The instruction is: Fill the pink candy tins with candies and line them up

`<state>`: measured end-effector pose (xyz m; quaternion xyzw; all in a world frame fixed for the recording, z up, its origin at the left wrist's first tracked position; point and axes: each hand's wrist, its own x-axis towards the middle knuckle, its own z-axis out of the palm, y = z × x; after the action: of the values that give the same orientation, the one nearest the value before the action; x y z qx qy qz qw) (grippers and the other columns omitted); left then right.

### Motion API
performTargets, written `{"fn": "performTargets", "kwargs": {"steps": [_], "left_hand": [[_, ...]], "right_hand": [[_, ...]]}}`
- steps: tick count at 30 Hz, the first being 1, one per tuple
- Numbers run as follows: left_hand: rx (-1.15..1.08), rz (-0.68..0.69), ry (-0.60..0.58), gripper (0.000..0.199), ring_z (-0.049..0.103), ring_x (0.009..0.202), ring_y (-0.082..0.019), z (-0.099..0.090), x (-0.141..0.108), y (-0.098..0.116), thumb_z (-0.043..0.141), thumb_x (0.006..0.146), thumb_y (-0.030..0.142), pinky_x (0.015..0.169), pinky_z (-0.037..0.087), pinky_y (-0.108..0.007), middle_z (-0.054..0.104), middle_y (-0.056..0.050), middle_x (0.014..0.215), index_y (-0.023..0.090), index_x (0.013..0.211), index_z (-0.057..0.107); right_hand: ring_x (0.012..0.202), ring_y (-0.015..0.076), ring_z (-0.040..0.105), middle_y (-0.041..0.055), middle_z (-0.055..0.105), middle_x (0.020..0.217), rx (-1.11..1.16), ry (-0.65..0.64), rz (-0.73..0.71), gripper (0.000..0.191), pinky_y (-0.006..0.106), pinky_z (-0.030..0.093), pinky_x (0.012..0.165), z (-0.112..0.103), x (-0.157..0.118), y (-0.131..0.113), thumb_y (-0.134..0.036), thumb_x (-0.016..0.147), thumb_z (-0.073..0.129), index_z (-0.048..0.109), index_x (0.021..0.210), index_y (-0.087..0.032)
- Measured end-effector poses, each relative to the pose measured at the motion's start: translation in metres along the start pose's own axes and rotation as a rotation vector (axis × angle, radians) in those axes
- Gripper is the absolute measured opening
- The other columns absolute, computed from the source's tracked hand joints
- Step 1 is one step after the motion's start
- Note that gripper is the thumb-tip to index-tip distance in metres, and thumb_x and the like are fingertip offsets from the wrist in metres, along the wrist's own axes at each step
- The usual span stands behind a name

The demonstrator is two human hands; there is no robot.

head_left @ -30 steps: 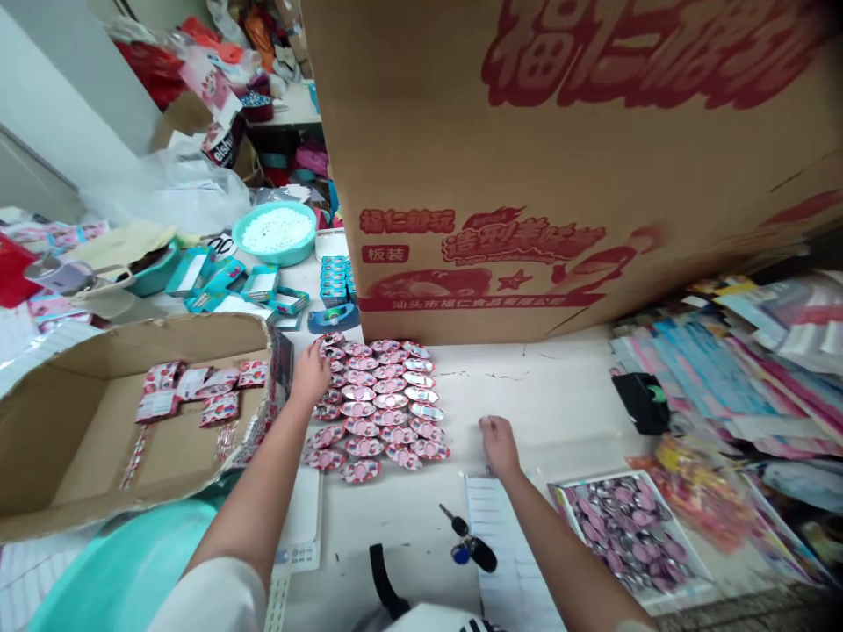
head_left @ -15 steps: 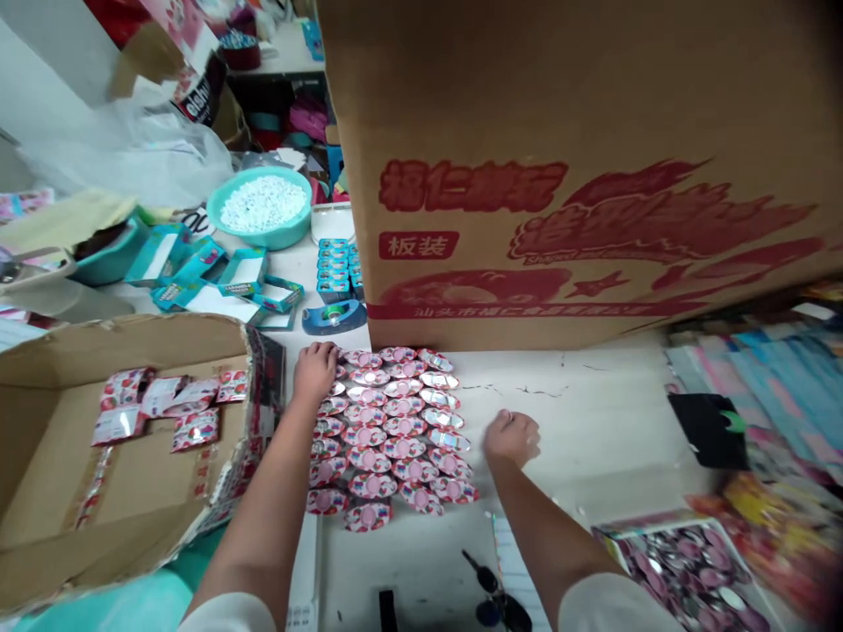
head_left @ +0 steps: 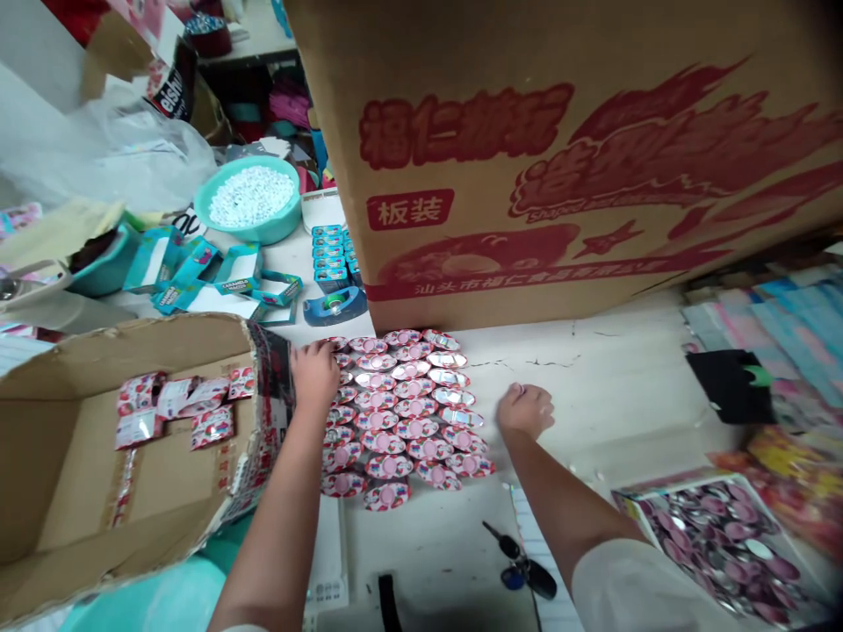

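Several rows of small shiny red-and-pink packets point(head_left: 378, 418), with pink round parts showing on many, stand close together on the white table. My left hand point(head_left: 316, 373) touches the upper left edge of this block, its fingers bent down and slightly apart, with nothing visible gripped. To the right of the rows, my right hand point(head_left: 525, 410) rests on the tabletop with its fingers curled in, apart from the packets. Nothing shows in it, though it is a little blurred.
A large printed carton point(head_left: 474, 298) walls off the back. At left is an open cardboard box point(head_left: 72, 465) with several flat packets inside. A tape dispenser point(head_left: 335, 307), keys point(head_left: 520, 562) and a tray of pink-and-silver pieces point(head_left: 724, 544) surround the rows.
My view has tilted and shifted, so the rows appear slightly higher and further right. Both hands keep about the same places beside the packets.
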<state>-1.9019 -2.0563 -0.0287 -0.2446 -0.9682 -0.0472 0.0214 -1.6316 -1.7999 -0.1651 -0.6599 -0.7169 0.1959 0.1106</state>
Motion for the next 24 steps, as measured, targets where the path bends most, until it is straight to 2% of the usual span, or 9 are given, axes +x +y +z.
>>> {"fn": "performTargets", "kwargs": {"steps": [3,7,10,13,15,19,21,24], "left_hand": [[0.026,-0.017,-0.051,0.044,0.048,0.121,-0.034,0.004,-0.008,0.008,0.039,0.091,0.018,0.117,0.019,-0.06,0.065,-0.009,0.126,0.02,0.128,0.064],[0.016,-0.065,-0.07,0.044,0.047,0.124,-0.034,0.005,-0.009,0.011,0.037,0.092,0.019,0.116,0.017,-0.063,0.063,-0.01,0.13,0.021,0.128,0.063],[0.038,-0.035,-0.039,0.044,0.048,0.123,-0.033,-0.003,-0.007,0.016,0.038,0.092,0.02,0.115,0.019,-0.062,0.057,-0.014,0.134,0.021,0.128,0.063],[0.067,0.075,-0.007,0.048,0.053,0.116,-0.029,-0.011,-0.003,0.033,0.039,0.091,0.019,0.112,0.028,-0.052,0.058,-0.015,0.127,0.02,0.134,0.059],[0.095,0.124,-0.073,0.048,0.056,0.111,-0.029,-0.013,0.001,0.047,0.039,0.09,0.019,0.106,0.033,-0.049,0.062,-0.014,0.118,0.021,0.133,0.061],[0.135,0.084,-0.273,0.043,0.058,0.11,-0.032,-0.008,0.008,0.064,0.039,0.088,0.018,0.097,0.037,-0.052,0.065,-0.014,0.112,0.021,0.116,0.072],[0.138,0.076,-0.292,0.042,0.058,0.11,-0.033,-0.007,0.01,0.066,0.039,0.088,0.017,0.094,0.038,-0.053,0.065,-0.014,0.111,0.021,0.113,0.072],[0.15,0.104,-0.232,0.042,0.057,0.11,-0.034,-0.008,0.005,0.07,0.039,0.088,0.017,0.095,0.037,-0.054,0.064,-0.015,0.111,0.019,0.115,0.071]], "right_hand": [[0.114,0.0363,0.046,0.019,0.054,0.127,-0.007,-0.009,0.006,0.032,0.049,0.034,0.089,-0.002,-0.001,-0.003,-0.034,0.092,0.039,0.061,0.106,-0.016],[0.114,0.0358,0.046,0.0196,0.054,0.127,-0.002,-0.006,0.0,0.032,0.049,0.034,0.089,-0.004,-0.002,-0.005,-0.033,0.093,0.04,0.063,0.108,-0.016],[0.113,0.0347,0.046,0.02,0.053,0.126,0.011,-0.005,-0.007,0.033,0.049,0.033,0.09,-0.004,-0.001,-0.006,-0.033,0.093,0.04,0.063,0.108,-0.015],[0.113,0.0331,0.045,0.0187,0.053,0.127,0.011,-0.01,-0.009,0.034,0.049,0.033,0.09,-0.005,-0.001,-0.006,-0.034,0.094,0.039,0.064,0.108,-0.015],[0.113,0.0323,0.045,0.0176,0.053,0.128,0.007,-0.014,-0.006,0.034,0.048,0.034,0.091,-0.006,-0.001,-0.006,-0.034,0.095,0.039,0.064,0.108,-0.016],[0.113,0.0314,0.045,0.0165,0.054,0.127,0.011,-0.012,-0.005,0.032,0.047,0.034,0.091,-0.006,-0.001,-0.006,-0.033,0.095,0.039,0.064,0.108,-0.017],[0.113,0.0311,0.046,0.0159,0.054,0.127,0.008,-0.011,-0.005,0.032,0.046,0.034,0.09,-0.006,-0.001,-0.007,-0.034,0.095,0.039,0.064,0.108,-0.017],[0.113,0.0308,0.046,0.016,0.053,0.127,0.0,-0.018,0.001,0.032,0.046,0.034,0.089,-0.006,0.0,-0.007,-0.034,0.095,0.04,0.063,0.108,-0.017]]}}
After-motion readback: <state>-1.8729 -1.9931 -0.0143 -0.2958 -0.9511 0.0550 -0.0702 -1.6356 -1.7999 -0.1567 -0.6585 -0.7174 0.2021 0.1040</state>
